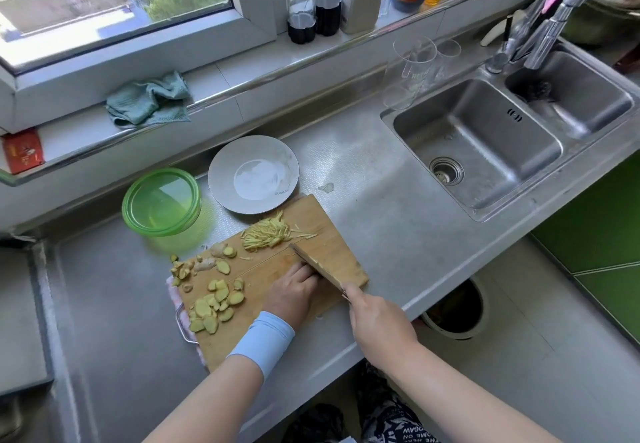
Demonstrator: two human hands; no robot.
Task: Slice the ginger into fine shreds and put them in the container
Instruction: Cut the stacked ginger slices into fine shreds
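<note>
Head view: the right hand [377, 318], at 5 o'clock of the cutting board [332, 235], is wrapped around the handle of a knife [320, 267]. The blade points toward 11 o'clock, edge down on the wood. The left hand [292, 292], with a pale blue wristband [265, 337] behind it, rests on the board with fingers curled and knuckles against the blade. Whether it pins any ginger cannot be told. Scattered ginger slices [214, 300] lie at the board's 8 o'clock side. A heap of ginger shreds [266, 233] sits at its 12 o'clock end, just beyond the knife tip. On the surface [363, 183], the green container [161, 200] stands at 10 o'clock of the board, a grey plate [252, 174] at 12, and the sink [485, 152] at 2.
</note>
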